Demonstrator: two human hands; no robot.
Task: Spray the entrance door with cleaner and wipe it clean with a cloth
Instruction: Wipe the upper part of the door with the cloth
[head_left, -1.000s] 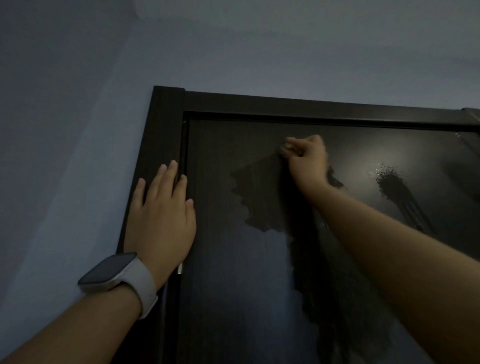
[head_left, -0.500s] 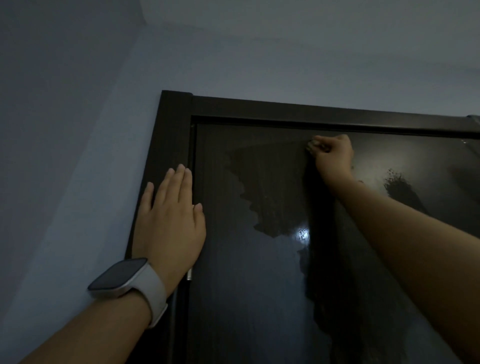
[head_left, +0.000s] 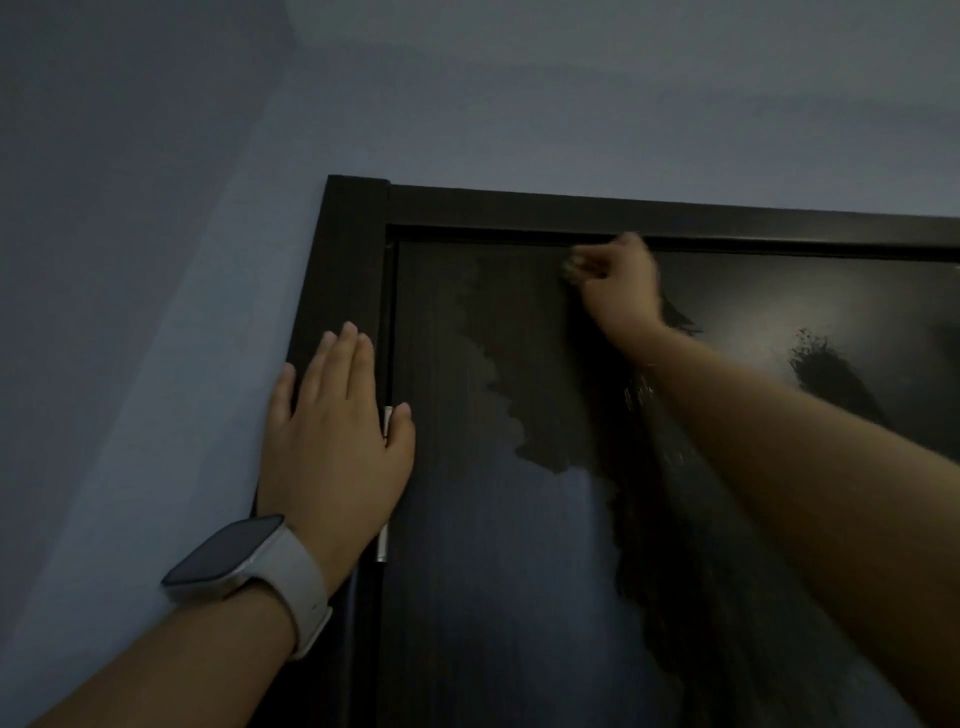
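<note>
Bracing is being done by the left hand (head_left: 332, 441), which is lying flat with straight, nearly closed fingers across the dark wooden door frame (head_left: 337, 270) and the hinge-side edge of the dark brown glossy entrance door (head_left: 493, 597), gripping nothing. A pale grey wrist watch (head_left: 249, 566) is sitting on that wrist, and 1 small silver hinge (head_left: 385, 540) is showing just beside the palm.

Moving right, the right hand (head_left: 615, 288) is curling its fingers at the top edge of the door, just under the frame's top rail. It is probably bunching a dark cloth (head_left: 675, 319) against the panel, though only a dark ragged shape is showing beside the wrist.

Judgement: the wiping step is in hand, near the upper left part. Doing it well is calling for firm, even pressure, overlapping passes running along the top edge, then working downward through the hazy film, with the left hand holding the door steady.

Hard to make out: dim light is hiding the cloth's colour and the exact fingertip contact. A dark splotch (head_left: 826, 369) further right is possibly spray or shadow; I cannot tell which. No cleaner bottle is showing, and the door's right and lower parts are being cut off.
</note>
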